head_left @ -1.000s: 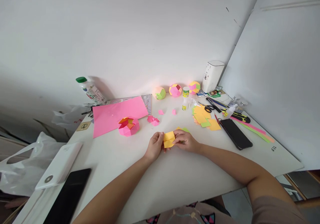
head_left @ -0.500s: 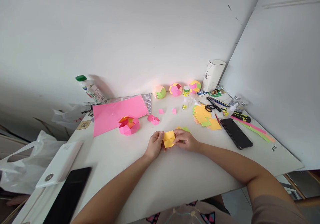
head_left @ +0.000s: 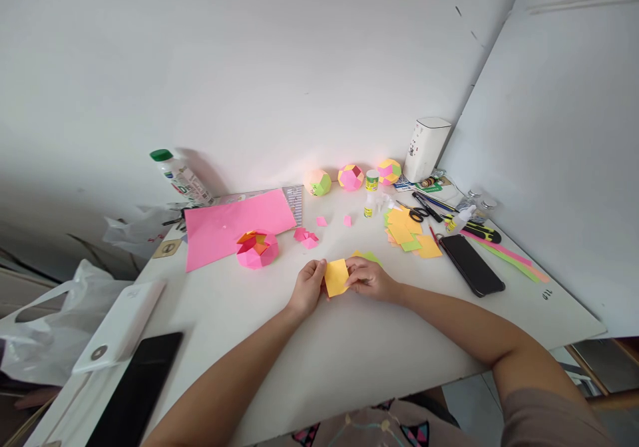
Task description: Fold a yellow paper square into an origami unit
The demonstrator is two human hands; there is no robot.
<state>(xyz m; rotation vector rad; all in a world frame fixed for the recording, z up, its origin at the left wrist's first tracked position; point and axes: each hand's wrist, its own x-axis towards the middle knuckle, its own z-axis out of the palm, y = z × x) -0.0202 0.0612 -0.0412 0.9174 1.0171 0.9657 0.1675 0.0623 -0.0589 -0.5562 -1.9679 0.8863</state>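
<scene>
Between my hands is a small sheet of yellow paper (head_left: 336, 278), lifted a little above the white table. My left hand (head_left: 310, 287) pinches its left edge with the thumb on top. The fingers of my right hand (head_left: 370, 279) close on its right edge. Some green and yellow paper (head_left: 368, 257) lies just behind my right hand. Farther left sits a pink folded-paper ball (head_left: 257, 250), open at the top with orange and red inside. Small folded pink pieces (head_left: 306, 237) rest between that ball and my hands.
Paper balls (head_left: 351, 177) line the wall beside a glue bottle (head_left: 368, 206). Yellow and green paper squares (head_left: 404, 229), scissors (head_left: 418, 215) and a black phone (head_left: 472, 265) lie to the right. A pink sheet (head_left: 239, 224), a white bottle (head_left: 182, 177) and a white power bank (head_left: 120, 327) are leftward.
The yellow paper showed a crease or fold across its middle before; now its facing side looks flat and whole. Both hands have stayed almost in place.
</scene>
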